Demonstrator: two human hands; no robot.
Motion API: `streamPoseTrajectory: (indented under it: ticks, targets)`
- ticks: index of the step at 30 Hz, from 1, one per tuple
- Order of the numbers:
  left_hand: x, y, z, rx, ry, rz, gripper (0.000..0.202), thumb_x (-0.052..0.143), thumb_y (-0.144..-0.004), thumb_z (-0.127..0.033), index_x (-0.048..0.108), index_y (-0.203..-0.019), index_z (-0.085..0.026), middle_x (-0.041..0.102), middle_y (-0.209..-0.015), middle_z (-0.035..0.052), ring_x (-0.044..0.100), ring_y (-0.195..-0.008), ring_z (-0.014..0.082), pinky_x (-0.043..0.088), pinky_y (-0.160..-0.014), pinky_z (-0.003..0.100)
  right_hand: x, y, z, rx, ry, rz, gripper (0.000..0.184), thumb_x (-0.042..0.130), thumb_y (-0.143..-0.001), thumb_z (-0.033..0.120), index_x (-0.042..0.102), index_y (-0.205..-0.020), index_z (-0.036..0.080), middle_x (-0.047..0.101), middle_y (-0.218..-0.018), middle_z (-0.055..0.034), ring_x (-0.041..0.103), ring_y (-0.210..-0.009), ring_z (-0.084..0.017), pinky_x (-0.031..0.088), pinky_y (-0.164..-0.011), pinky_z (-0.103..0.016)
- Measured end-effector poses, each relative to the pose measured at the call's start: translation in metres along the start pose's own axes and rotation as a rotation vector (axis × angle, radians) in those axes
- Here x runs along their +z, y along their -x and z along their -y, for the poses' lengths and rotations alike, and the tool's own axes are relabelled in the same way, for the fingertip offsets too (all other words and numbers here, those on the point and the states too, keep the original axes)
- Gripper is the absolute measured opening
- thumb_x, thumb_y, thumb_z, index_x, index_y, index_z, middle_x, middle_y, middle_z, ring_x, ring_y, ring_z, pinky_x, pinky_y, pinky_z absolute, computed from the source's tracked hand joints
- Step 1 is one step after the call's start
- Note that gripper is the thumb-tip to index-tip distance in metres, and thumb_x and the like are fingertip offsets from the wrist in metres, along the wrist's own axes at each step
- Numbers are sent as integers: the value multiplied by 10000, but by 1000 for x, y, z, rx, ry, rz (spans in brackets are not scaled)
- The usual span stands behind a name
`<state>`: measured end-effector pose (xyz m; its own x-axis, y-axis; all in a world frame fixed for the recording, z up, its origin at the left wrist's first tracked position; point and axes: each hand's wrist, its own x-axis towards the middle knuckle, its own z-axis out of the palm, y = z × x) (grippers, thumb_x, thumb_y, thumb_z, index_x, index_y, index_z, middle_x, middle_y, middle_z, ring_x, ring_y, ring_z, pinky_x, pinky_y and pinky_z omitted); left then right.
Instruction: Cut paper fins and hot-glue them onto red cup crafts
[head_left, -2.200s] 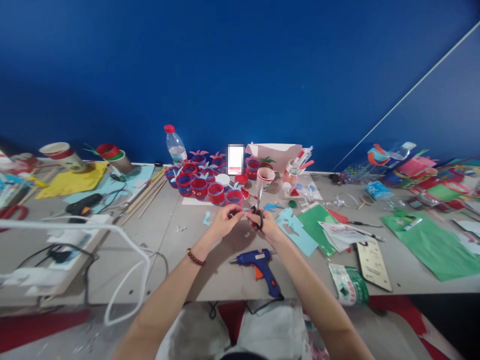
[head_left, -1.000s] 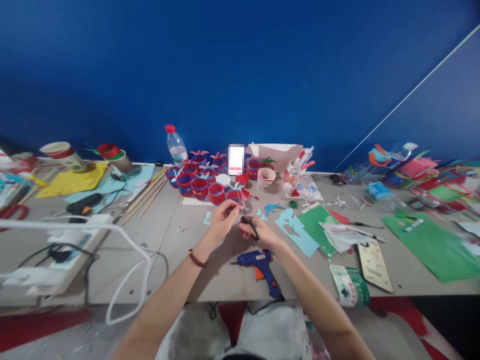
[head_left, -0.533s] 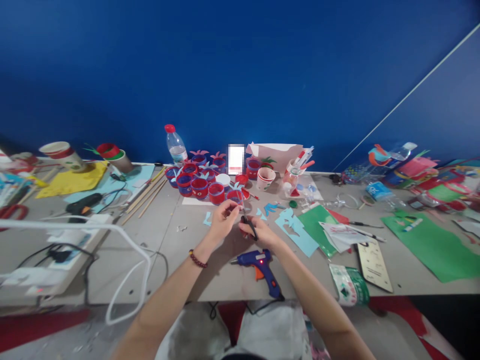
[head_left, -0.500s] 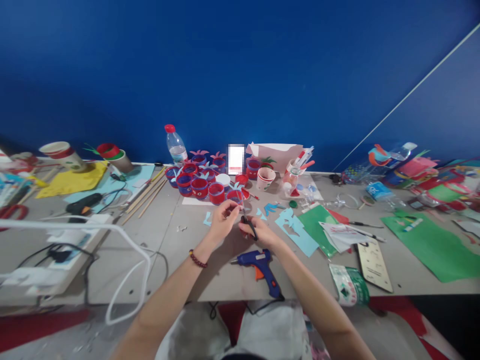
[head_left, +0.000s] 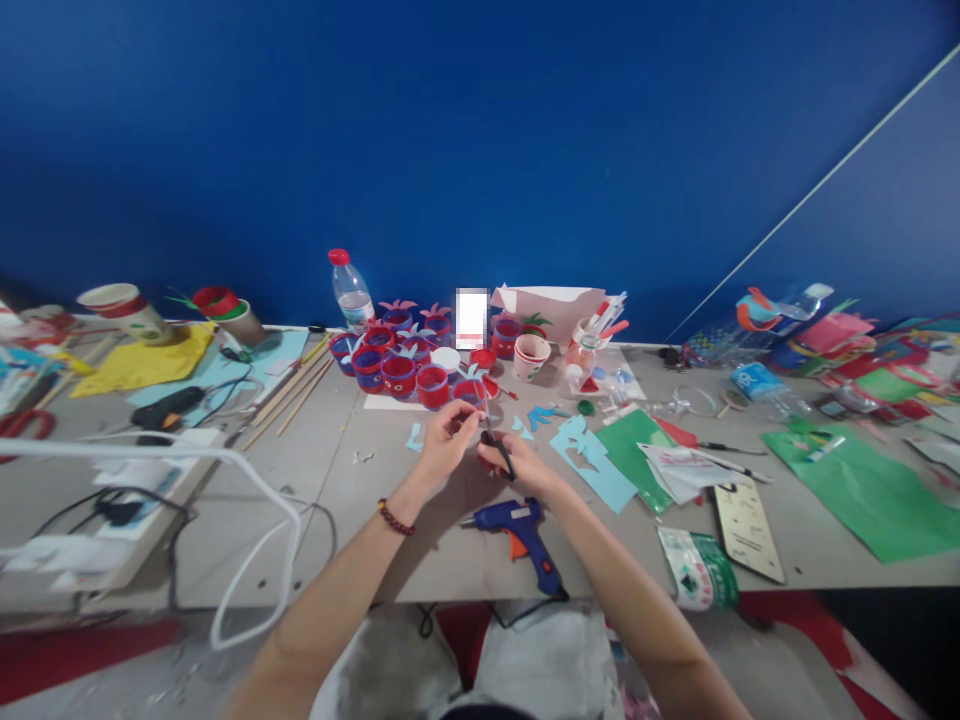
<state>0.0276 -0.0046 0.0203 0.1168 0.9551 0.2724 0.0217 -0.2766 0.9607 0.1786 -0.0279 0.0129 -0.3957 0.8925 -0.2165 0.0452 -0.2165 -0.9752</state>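
My left hand (head_left: 448, 440) has its thumb and fingers pinched together near the middle of the table. Whatever sits between those fingertips is too small to make out. Scissors with dark handles (head_left: 497, 455) are in my right hand (head_left: 521, 464), their blades pointing up and away beside the left fingertips. Just beyond the hands stands a small blue cup with a light blue leaf-shaped paper top (head_left: 472, 372). A blue hot glue gun (head_left: 517, 525) lies below my hands, nozzle to the left. Cut light blue paper (head_left: 596, 470) lies to the right of my right hand.
Several red and blue cups (head_left: 398, 377) stand behind the hands, near a water bottle (head_left: 352, 295). A paper cup (head_left: 531, 357) and a jar of pens (head_left: 589, 345) are at the back. Wooden sticks (head_left: 289, 390) and a white power strip (head_left: 142, 510) lie left, green paper (head_left: 862, 500) right.
Almost nothing differs. Both hands keep the same place and hold, with only a very slight shift of the view.
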Motion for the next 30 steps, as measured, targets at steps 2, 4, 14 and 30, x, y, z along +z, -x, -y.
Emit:
streamPoseTrajectory:
  ticks: [2,4,14,30]
  targets:
    - [0,0,1,-2,-3,1,161,583,-825,-331,612,-768,-183,643,-757,18,573,-683,122,443,-622,224,0,0,0,-2,10,-5,475,678,-679,608,507,-778,177,497,-593,51,407,-503,-75,312,-484,-221]
    - [0,0,3,-7,-5,0,173,582,-826,-344,612,-768,-184,642,-757,19,570,-678,121,439,-617,223,1,1,1,6,21,-14,482,678,-674,616,507,-769,176,500,-576,51,402,-492,-73,296,-473,-219]
    - [0,0,2,-21,-25,-9,214,583,-818,-379,586,-744,-178,590,-709,-2,518,-643,110,404,-596,216,3,2,4,-2,30,-54,494,683,-647,630,517,-686,166,479,-526,54,386,-485,-69,253,-467,-223]
    - [0,-1,-3,12,-59,-53,234,586,-827,-394,577,-736,-178,556,-690,-9,489,-626,106,397,-576,212,-5,0,-2,9,126,-170,455,682,-682,583,538,-562,168,507,-431,35,397,-414,-72,295,-455,-228]
